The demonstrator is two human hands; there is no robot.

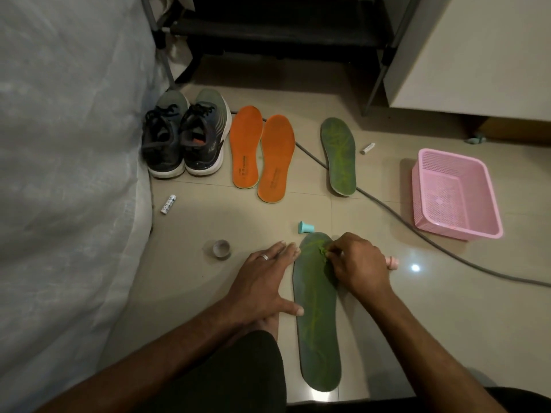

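Green insole (pixel 319 338) lies flat on the floor (pixel 387 338), toe end pointing away from the person. Right hand (pixel 357 263) is over that toe end, grip pinched together on a small light-green scrap (pixel 323 251) of the surface. Left hand (pixel 262 281) lies at the insole's left edge, fingers straight and spread, thumb tip touching the rim. The risk: only that thumb steadies the insole, so a sharp tug could slide or lift it, or tear away too much. The teal cap (pixel 305 227) just beyond the toe could get knocked.

No wording is legible. Dark print runs along the heel ends of the orange insoles (pixel 246 147) and along the white tube (pixel 168 204) on the floor, too blurred to read.
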